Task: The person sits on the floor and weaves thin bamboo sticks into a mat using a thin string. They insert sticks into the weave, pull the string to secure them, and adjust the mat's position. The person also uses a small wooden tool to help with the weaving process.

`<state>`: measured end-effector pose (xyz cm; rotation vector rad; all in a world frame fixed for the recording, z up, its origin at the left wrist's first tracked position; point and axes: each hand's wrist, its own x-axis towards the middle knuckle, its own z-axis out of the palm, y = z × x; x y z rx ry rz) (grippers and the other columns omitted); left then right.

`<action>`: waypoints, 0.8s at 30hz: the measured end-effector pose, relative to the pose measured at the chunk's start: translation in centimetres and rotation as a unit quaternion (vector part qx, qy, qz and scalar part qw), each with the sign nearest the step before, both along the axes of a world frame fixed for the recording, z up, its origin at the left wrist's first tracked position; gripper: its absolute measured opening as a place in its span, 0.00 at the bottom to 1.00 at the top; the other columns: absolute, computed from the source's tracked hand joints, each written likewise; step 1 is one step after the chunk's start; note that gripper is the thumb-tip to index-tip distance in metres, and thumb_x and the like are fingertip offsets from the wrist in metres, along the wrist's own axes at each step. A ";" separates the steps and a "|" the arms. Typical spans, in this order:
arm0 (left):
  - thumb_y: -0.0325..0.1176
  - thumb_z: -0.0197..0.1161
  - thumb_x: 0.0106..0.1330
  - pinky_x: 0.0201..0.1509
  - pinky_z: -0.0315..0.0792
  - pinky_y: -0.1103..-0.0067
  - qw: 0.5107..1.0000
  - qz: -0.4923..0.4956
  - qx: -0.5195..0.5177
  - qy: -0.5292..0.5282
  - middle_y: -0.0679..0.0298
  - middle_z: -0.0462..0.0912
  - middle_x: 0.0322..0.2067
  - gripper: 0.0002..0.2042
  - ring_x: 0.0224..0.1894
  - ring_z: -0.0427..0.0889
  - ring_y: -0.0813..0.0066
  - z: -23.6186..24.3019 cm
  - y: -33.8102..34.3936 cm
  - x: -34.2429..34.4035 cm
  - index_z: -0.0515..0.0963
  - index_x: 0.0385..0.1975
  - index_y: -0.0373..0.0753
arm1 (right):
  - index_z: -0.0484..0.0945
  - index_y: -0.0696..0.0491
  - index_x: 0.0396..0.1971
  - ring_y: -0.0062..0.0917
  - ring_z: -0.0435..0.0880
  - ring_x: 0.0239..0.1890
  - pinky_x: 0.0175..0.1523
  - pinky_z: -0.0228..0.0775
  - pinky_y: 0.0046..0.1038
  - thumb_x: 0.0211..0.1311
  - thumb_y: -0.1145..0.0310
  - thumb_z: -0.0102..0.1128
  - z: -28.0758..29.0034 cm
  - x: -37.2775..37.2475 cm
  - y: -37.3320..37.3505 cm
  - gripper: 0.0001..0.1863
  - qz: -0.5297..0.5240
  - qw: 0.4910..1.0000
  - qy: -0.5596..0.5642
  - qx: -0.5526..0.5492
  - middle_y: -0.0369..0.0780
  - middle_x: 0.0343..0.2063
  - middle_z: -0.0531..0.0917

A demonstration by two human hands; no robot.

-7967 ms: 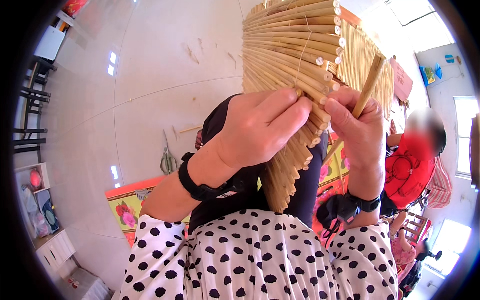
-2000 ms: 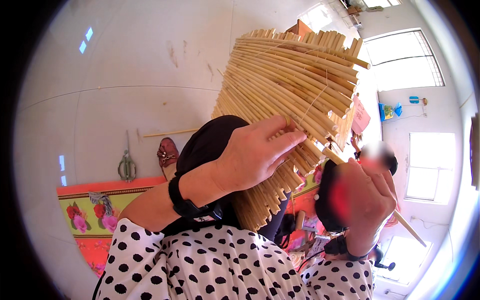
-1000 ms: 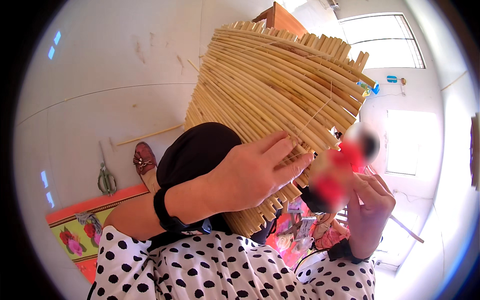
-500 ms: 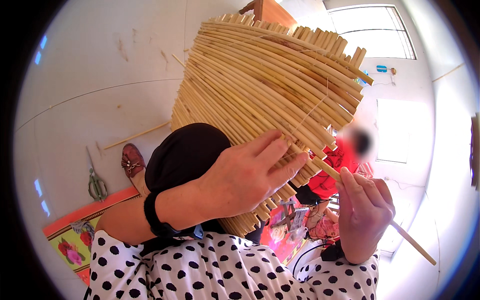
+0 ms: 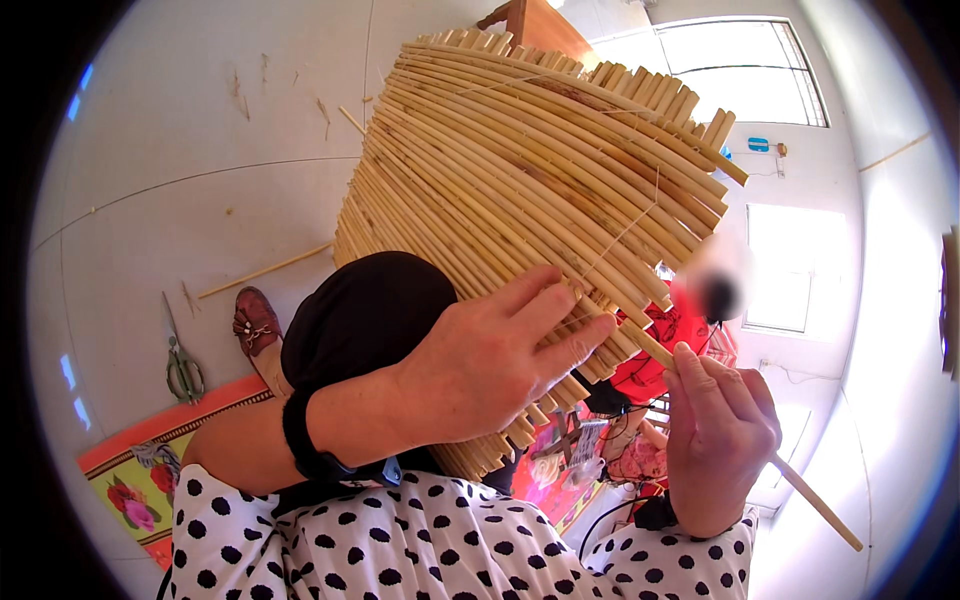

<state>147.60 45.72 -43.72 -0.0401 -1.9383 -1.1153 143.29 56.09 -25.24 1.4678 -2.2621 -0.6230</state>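
A large bundle-like mat of pale yellow reed sticks (image 5: 510, 170), bound with thin thread, slopes away across the middle of the view. My left hand (image 5: 490, 350) lies over its near right part, with bent fingers gripping the mat's edge; what sits under the fingertips is hidden. To the right, my right hand (image 5: 725, 425) is closed around a single reed stick (image 5: 822, 508). That stick's upper end meets the mat's edge close to my left thumb, and its other end sticks out at lower right.
Green-handled scissors (image 5: 182, 372) and a loose stick (image 5: 262, 271) lie on the pale floor (image 5: 200, 130) at left. A floral mat (image 5: 135, 500) is at lower left. Beyond the reeds at right sits another person in red (image 5: 650, 365). Brown wooden furniture (image 5: 545, 28) stands at the far end.
My right hand and its stick have shifted slightly left and down, the stick's upper end staying near the mat's edge. My left hand keeps nearly the same place. The whole view has tilted a little.
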 end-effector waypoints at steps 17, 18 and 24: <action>0.21 0.64 0.45 0.41 0.76 0.73 1.000 0.000 0.022 0.002 0.56 0.75 0.40 0.24 0.43 0.78 0.57 0.2 -1.3 0.2 0.77 0.47 0.41 | 0.82 0.57 0.33 0.32 0.80 0.29 0.36 0.72 0.29 0.48 0.76 0.65 -0.9 -4.5 2.6 0.10 -0.057 0.986 -0.094 -0.121 0.42 0.27 0.82; 0.20 0.64 0.46 0.41 0.76 0.73 1.000 0.006 0.013 -0.001 0.55 0.75 0.41 0.23 0.43 0.78 0.57 0.0 -1.6 0.6 0.77 0.47 0.40 | 0.82 0.57 0.33 0.32 0.80 0.29 0.37 0.72 0.29 0.48 0.77 0.65 -1.3 -4.6 2.8 0.10 -0.064 0.981 -0.112 -0.142 0.42 0.27 0.82; 0.22 0.63 0.50 0.38 0.75 0.75 0.999 0.025 0.028 -0.004 0.56 0.77 0.41 0.18 0.38 0.79 0.60 -0.9 -1.7 2.3 0.76 0.44 0.37 | 0.81 0.60 0.35 0.31 0.81 0.31 0.38 0.71 0.27 0.51 0.79 0.61 -1.9 -4.8 5.7 0.10 -0.090 0.961 -0.165 -0.201 0.44 0.27 0.82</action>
